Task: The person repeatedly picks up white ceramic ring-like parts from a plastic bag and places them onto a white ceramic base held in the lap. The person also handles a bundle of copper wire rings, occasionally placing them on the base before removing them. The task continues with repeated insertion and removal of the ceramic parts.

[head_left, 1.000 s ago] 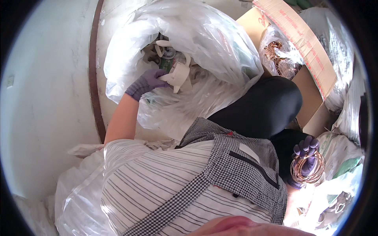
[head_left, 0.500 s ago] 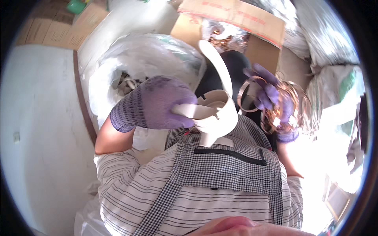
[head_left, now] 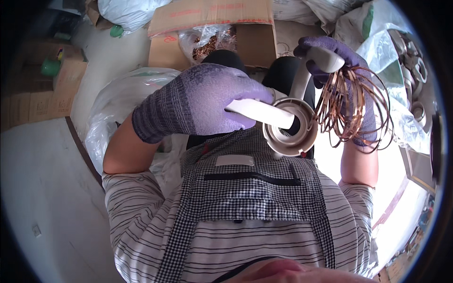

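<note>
Both my hands wear purple knit gloves. My left hand is closed around a flat off-white bar that reaches over a round, hollow plastic part, in front of my checked apron. Whether the bar is one piece with the ring is hard to tell. On the far right, my right hand grips the end of a long off-white arm that rises from the round part. A loose bundle of thin copper-coloured rings hangs about that hand and wrist. Some of the right fingers are hidden behind the arm.
Beyond my knees stands an open cardboard box holding a clear bag of copper-coloured pieces. A clear plastic bag lies to my left. Off-white plastic parts fill a bag at right. Cardboard cartons stand far left.
My right hand, earlier apart with the rings, now grips the part's long arm. The part has moved right and turned, its round opening facing up toward me. The view has shifted too.
</note>
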Demonstrator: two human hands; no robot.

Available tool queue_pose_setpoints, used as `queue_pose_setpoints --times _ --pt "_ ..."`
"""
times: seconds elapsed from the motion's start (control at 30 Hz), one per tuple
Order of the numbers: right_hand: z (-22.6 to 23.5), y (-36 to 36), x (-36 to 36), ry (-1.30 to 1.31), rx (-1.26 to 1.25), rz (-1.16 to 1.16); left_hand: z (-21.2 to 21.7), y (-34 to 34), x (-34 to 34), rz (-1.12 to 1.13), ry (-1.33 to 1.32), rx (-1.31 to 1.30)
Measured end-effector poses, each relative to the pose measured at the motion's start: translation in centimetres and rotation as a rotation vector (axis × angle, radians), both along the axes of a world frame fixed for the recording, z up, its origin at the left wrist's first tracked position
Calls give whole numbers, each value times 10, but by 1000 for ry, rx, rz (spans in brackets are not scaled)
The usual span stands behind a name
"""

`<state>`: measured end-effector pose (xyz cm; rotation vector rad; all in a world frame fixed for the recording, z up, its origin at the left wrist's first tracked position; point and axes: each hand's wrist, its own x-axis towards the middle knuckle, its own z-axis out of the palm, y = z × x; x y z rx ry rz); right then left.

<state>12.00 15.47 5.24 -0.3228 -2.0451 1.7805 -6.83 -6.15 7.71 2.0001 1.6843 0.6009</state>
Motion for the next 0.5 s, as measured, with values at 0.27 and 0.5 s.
queue_pose_setpoints --times 0.27,0.5 --pt "-12 -19 -14 113 -44 4 1 1 27 200 -835 271" --pt "-12 17 -7 242 37 -98 -108 -1 -28 356 -890 196"
